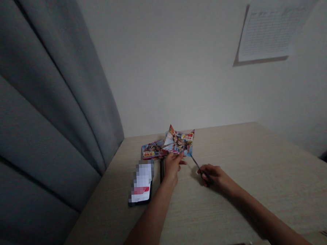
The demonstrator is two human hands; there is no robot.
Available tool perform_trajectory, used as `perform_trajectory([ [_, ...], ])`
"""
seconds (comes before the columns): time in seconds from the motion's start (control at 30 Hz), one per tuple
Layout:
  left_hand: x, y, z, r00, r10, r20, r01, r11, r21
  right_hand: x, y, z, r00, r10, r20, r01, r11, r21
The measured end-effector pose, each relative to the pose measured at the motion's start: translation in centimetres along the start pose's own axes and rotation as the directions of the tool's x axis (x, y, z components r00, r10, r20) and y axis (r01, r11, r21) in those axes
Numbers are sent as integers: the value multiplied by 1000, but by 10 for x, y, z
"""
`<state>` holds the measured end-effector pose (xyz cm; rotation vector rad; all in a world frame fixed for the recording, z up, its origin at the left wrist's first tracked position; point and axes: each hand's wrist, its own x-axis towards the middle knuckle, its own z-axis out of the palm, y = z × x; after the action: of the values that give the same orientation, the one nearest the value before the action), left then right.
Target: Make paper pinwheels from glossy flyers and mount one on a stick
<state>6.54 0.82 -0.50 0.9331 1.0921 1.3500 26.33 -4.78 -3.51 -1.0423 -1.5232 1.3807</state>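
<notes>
My left hand (174,165) is closed on the near edge of a colourful printed paper sheet (180,140), holding it up off the table. Its two far corners curl upward, and printed cartoon-like figures and a red number show on it. In my right hand (214,176) is a pair of scissors (200,169) with dark handles, fingers wrapped round them. The blades point up and left, their tip at the sheet's lower right corner. Whether the blades are cutting paper I cannot tell. Beneath and left of the sheet lies a similar printed stack (151,149).
A phone (140,184) with a lit, blurred screen lies left of my left forearm. A dark slim object (162,171) is partly hidden beside my left wrist. A grey curtain (67,69) hangs along the table's left side. Lined paper (271,32) is on the wall behind the table (265,183).
</notes>
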Motion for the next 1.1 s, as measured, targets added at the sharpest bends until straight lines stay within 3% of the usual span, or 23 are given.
perform_trajectory([
  [0.63,-1,0,0,1000,-5,10,5,1000,-28,1,1,1,999,38,9,-39,996,79],
  [1.1,-1,1,1,1000,-16,9,16,999,-33,0,-2,2,999,30,13,-30,998,48],
])
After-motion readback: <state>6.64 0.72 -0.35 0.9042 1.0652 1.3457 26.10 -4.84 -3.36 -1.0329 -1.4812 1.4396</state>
